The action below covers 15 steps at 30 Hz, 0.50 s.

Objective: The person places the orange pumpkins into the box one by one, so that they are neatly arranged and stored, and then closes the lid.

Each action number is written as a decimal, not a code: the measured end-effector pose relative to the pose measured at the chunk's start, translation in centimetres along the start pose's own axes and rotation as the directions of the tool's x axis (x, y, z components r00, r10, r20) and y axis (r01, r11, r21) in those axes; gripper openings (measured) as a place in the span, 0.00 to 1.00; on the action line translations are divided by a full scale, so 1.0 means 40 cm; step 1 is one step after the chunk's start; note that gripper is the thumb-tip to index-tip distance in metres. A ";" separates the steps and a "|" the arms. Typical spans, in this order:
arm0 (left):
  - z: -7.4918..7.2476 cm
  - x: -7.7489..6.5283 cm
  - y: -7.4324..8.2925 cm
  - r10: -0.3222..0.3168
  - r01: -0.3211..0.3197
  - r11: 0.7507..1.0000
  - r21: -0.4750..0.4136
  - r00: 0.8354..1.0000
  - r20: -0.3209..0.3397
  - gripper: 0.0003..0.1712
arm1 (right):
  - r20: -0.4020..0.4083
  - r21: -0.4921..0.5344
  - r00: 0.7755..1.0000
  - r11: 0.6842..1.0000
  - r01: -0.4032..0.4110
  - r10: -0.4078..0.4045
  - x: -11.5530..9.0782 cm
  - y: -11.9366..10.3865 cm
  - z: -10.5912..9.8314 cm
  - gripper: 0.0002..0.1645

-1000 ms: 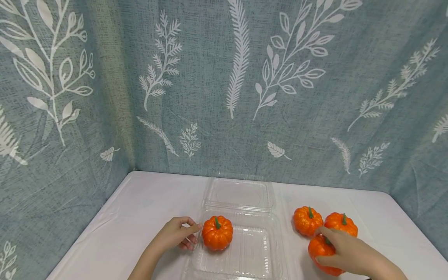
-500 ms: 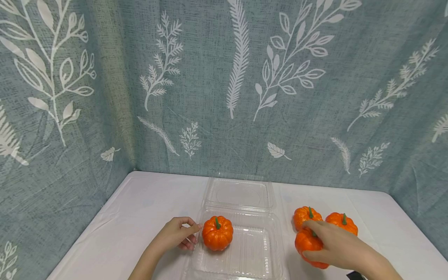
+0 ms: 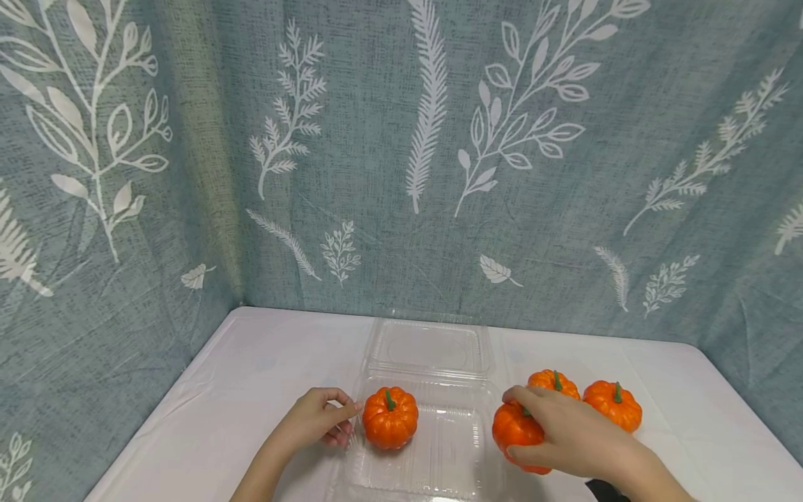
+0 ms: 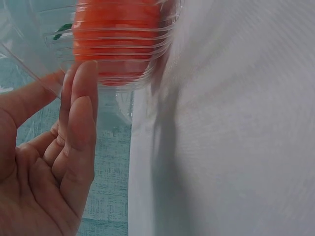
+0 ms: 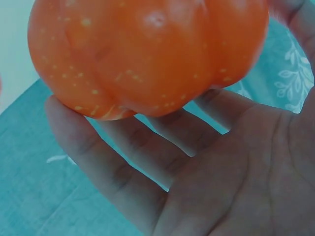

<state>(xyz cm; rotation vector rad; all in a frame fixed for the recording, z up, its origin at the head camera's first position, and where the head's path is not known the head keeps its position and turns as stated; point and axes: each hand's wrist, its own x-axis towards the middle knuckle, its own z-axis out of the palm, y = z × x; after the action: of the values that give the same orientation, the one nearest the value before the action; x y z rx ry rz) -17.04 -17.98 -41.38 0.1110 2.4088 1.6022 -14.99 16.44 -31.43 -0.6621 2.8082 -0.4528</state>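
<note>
A clear plastic clamshell container (image 3: 448, 446) lies open on the table, its lid (image 3: 429, 347) folded back. In its left side sits one small orange pumpkin (image 3: 390, 420) with a green stem. My left hand (image 3: 321, 418) pinches the container's left rim between thumb and fingers; the left wrist view shows that pumpkin (image 4: 115, 37) through the ribbed wall. My right hand (image 3: 574, 434) grips another pumpkin (image 3: 511, 434) beside and partly over the container's right edge. The right wrist view has the fingers spread around this pumpkin (image 5: 147, 54), apparently off the table.
Two more pumpkins stand on the right of the white table (image 3: 276, 348): one (image 3: 553, 383) partly behind my right hand, the other (image 3: 613, 406) farther right. A patterned blue-green curtain (image 3: 376, 174) hangs behind and at the sides.
My right hand has carried its pumpkin leftward, from beside the other two to the container's right edge. My left hand and the pumpkin inside the container have stayed put.
</note>
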 end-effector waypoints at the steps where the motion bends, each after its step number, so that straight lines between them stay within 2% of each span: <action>1: 0.000 0.000 0.001 0.000 0.000 1.000 -0.002 1.000 -0.001 0.17 | -0.007 -0.005 1.000 1.000 0.025 -0.025 0.003 -0.007 0.001 0.30; 6: 0.000 0.000 0.002 0.001 -0.001 1.000 -0.008 1.000 -0.008 0.18 | -0.010 -0.029 0.995 0.995 0.094 -0.094 0.026 -0.045 0.015 0.30; 15: 0.002 0.000 0.004 0.007 -0.007 1.000 -0.015 1.000 -0.014 0.17 | 0.017 0.025 0.984 0.984 0.179 -0.179 0.069 -0.099 0.041 0.32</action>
<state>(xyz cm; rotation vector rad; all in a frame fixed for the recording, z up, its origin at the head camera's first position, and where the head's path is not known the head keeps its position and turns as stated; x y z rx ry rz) -17.01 -17.83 -41.25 0.1060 2.4089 1.6284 -15.35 11.37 -31.99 -0.9134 2.7324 -0.5071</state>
